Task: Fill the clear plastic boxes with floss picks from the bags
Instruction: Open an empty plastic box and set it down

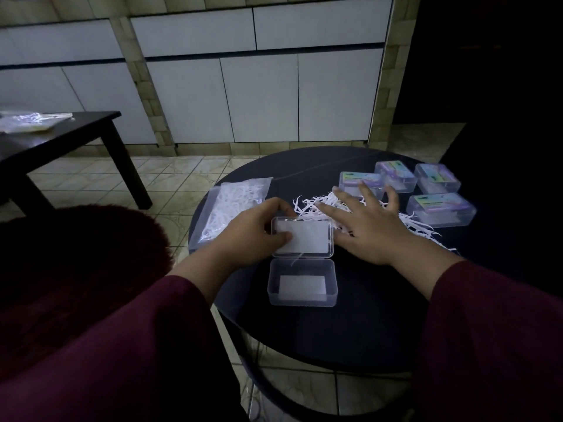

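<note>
Gripping the open clear box (pixel 302 260) by its lid, the left hand (pixel 256 231) steadies it; beyond the box, the right hand (pixel 370 222) lies flat, released, on loose floss picks (pixel 313 204). Labels on the four closed boxes (pixel 440 208) are unreadable.

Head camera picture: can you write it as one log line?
left hand: holds open box's lid | right hand: flat on loose floss picks | box base: no picks inside | closed boxes: four behind

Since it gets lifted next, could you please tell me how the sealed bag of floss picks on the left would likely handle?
The bag is thin clear film lying slack on the round table, so it would probably sag when lifted. Its loose picks would likely shift. It seems light, and the glossy film may slip.
</note>
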